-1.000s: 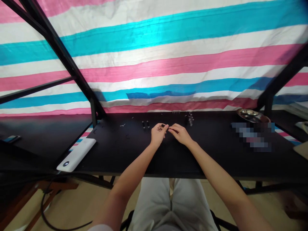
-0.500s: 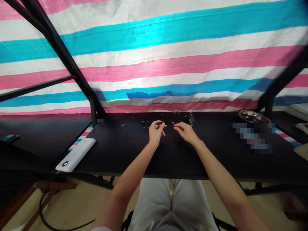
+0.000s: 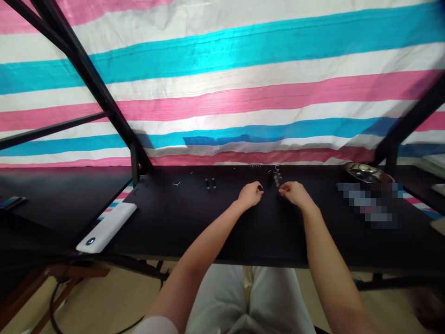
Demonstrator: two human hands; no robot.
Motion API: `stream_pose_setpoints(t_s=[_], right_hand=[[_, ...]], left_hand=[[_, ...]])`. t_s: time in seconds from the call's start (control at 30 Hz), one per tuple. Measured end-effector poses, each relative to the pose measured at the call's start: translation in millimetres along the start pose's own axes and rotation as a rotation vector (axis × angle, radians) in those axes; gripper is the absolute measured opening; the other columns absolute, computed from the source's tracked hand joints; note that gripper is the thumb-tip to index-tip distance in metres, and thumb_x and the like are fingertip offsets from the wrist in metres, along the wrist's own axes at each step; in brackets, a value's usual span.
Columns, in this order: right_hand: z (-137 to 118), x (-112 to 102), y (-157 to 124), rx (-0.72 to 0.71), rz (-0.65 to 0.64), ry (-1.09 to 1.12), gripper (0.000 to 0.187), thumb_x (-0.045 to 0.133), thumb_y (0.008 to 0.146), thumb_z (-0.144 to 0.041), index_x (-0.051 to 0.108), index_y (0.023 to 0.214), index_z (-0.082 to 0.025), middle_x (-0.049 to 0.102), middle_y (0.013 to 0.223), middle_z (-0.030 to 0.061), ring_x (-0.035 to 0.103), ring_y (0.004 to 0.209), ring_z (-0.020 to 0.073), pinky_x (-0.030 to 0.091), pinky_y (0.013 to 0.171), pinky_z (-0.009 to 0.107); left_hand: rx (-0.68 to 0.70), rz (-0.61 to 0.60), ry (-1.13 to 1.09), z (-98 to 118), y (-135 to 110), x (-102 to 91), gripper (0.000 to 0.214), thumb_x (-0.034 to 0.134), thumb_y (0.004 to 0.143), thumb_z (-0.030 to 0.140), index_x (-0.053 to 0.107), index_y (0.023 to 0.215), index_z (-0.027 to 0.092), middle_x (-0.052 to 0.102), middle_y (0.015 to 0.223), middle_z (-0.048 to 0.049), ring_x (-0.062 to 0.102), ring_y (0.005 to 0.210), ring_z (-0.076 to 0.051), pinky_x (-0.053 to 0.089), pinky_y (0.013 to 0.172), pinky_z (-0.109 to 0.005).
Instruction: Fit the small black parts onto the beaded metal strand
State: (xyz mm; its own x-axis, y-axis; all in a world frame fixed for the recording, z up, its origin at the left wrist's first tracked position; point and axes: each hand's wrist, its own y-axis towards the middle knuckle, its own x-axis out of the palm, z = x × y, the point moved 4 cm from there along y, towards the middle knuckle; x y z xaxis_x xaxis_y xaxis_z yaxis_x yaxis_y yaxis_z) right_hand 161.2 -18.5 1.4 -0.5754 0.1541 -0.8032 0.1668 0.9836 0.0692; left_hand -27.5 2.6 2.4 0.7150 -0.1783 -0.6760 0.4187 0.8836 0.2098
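My left hand [image 3: 249, 195] is closed around a small black cylindrical piece [image 3: 260, 188], held just above the black table. To its right, the fingertips of my right hand [image 3: 295, 192] are pinched together beside a cluster of small round grey pieces [image 3: 277, 178]. Whatever lies between those fingertips is too small to make out. Two short black cylinders with grey ends, a left one [image 3: 207, 183] and a right one [image 3: 213, 183], lie side by side further left. Several tiny pieces [image 3: 255, 166] stand in a row at the table's back edge.
A long white device [image 3: 107, 227] lies at the left of the black table [image 3: 167, 222]. A shiny metal dish [image 3: 369, 172] sits at the back right, with a blurred-out item in front. Thin white scraps [image 3: 176, 183] are scattered about. Black frame bars and a striped sheet [image 3: 243, 88] stand behind.
Both hands have moved right, the left carrying the black piece. My right hand has come from beside the left hand to the grey cluster; the grey bit it pinched no longer shows clearly.
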Motion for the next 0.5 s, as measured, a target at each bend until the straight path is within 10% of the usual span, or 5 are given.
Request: stream_pose_setpoints(t_s=[0.5], right_hand=[[-3,7,-3,0.161,0.073,-0.238,0.029,0.057,0.074,-0.043,0.071,0.090,-0.023,0.069,0.087,0.0099,0.064,0.084,0.0256,0.044,0.065,0.029]], left_hand=[[-0.208,-0.021,0.380,23,26,41.2,0.023,0.049,0.083,0.034,0.059,0.095,0.017,0.065,0.096,-0.0110,0.062,0.090,-0.024,0.047,0.074,-0.034]])
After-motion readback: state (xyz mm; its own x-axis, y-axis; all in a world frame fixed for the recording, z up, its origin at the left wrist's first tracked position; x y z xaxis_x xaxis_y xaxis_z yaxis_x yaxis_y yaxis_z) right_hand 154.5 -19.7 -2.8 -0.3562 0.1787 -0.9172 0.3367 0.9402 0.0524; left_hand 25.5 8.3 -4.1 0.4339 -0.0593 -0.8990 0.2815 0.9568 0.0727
